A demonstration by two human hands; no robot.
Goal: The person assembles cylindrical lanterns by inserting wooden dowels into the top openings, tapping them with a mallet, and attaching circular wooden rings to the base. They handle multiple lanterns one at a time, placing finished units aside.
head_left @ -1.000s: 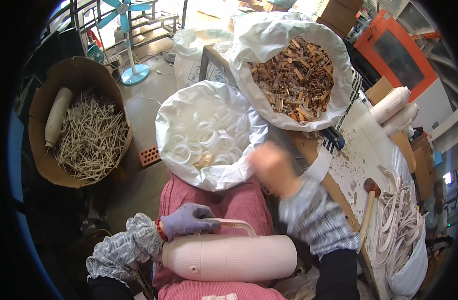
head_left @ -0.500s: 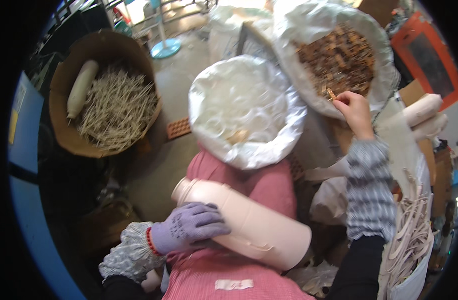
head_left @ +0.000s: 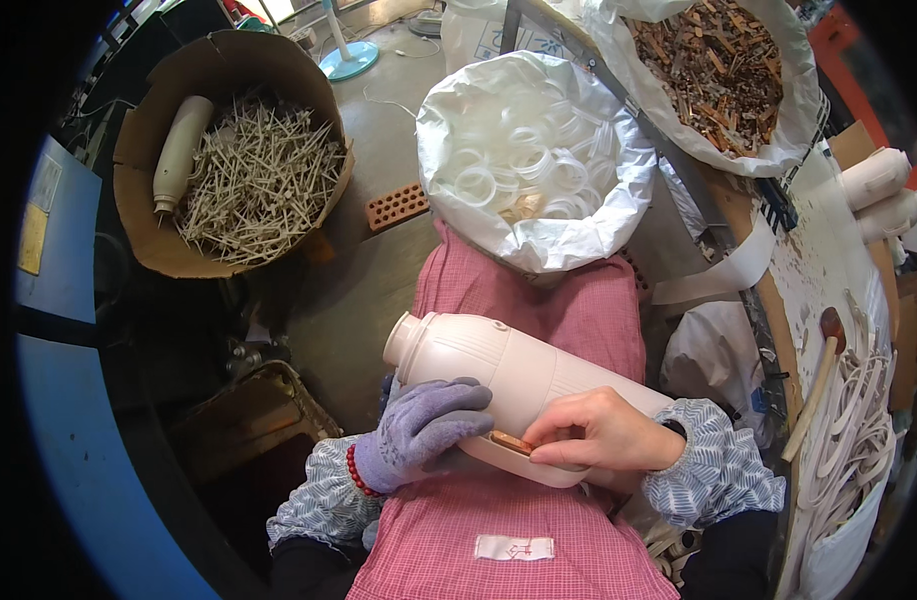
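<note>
Across my lap lies a pale pink thermos-shaped plastic casing [head_left: 539, 365], its narrow neck to the left and its handle [head_left: 539, 472] toward me. My left hand [head_left: 426, 428], in a purple knitted glove, is closed round the handle's left end and steadies the casing. Bare, my right hand [head_left: 611, 432] pinches a small copper-coloured strip [head_left: 510, 441] between thumb and fingers. The strip lies along the handle, against its inner side. My fingers hide its right end, so I cannot tell how far it is seated.
Beyond my knees stands a white sack [head_left: 444, 190] of clear plastic rings. Another sack [head_left: 801, 110] at far right holds copper-coloured pieces. A cardboard box [head_left: 139, 240] of thin pale sticks is at left. A mallet [head_left: 819, 385] rests by pale straps [head_left: 839, 480] at right.
My right hand has come back from the sack of copper-coloured pieces to the casing's handle, bringing one strip. The casing has turned so its handle faces me, and my left hand has shifted to the handle.
</note>
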